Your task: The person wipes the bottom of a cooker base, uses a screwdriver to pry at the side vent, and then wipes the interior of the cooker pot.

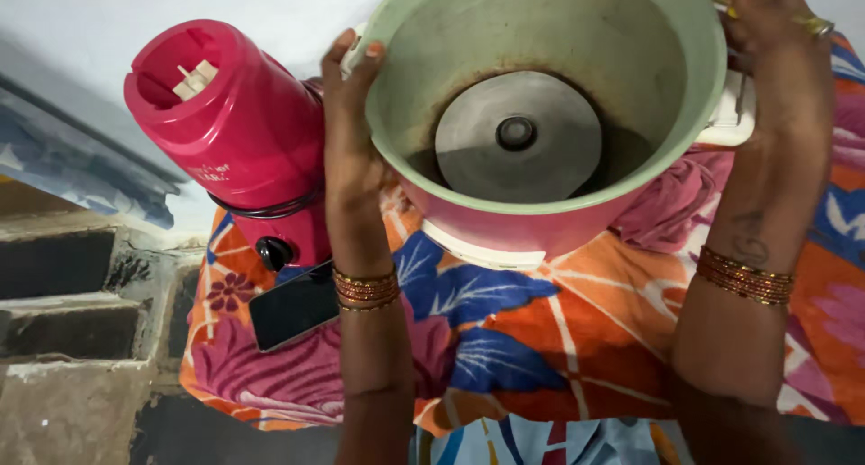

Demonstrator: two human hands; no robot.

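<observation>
A pink electric cooker body (532, 222) with a pale green inner wall and a round metal heating plate (517, 136) at its bottom is tilted towards me. My left hand (350, 132) grips its left rim and handle. My right hand (775, 41) grips the white handle on the right side. Both wrists wear gold and red bangles. The cooker is held just above a cloth with a bright orange, blue and pink flower print (559, 339).
A pink mixer base (230, 127) with a black cord and black knob stands to the left of the cooker on the cloth. A black phone (293, 307) lies flat beside it. Grey stone steps (63, 285) drop at the left. A white wall is behind.
</observation>
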